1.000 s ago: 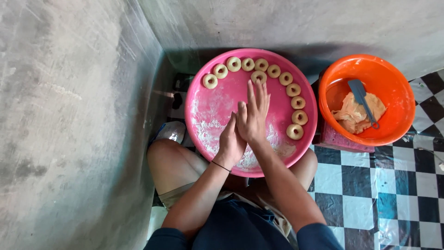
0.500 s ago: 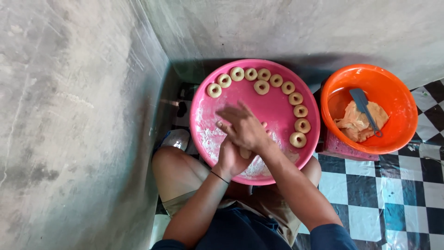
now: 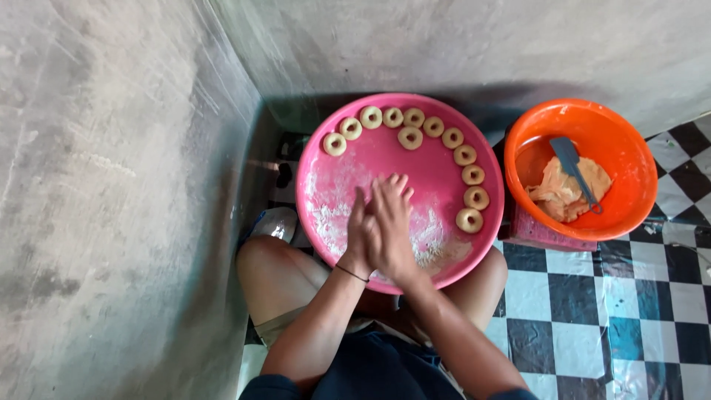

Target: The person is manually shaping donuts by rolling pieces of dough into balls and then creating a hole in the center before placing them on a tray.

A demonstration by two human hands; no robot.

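Pink plastic tray (image 3: 333, 185), round and flour-dusted, rests across the seated person's knees, pushed up against the grey concrete wall (image 3: 111, 148) at the corner. Left hand (image 3: 359, 237) and right hand (image 3: 392, 222) are pressed palm to palm over the tray's near half, fingers straight and pointing away from the body; whether any dough sits between the palms cannot be told, since the hands hide it. A thin dark band circles the left wrist.

Ring-shaped dough pieces (image 3: 411, 138) lie in an arc along the tray's far and right rim, one set just inside the arc, all well apart from the hands. Loose flour and crumbs (image 3: 437, 248) lie just right of the hands.

Right of the tray, near its rim, an orange basin (image 3: 533, 133) sits on a pink stool (image 3: 548, 235). It holds a lump of pale dough (image 3: 563, 194) with a blue-grey spatula (image 3: 574, 159) lying on it. Black-and-white chequered floor (image 3: 592, 311) lies below.
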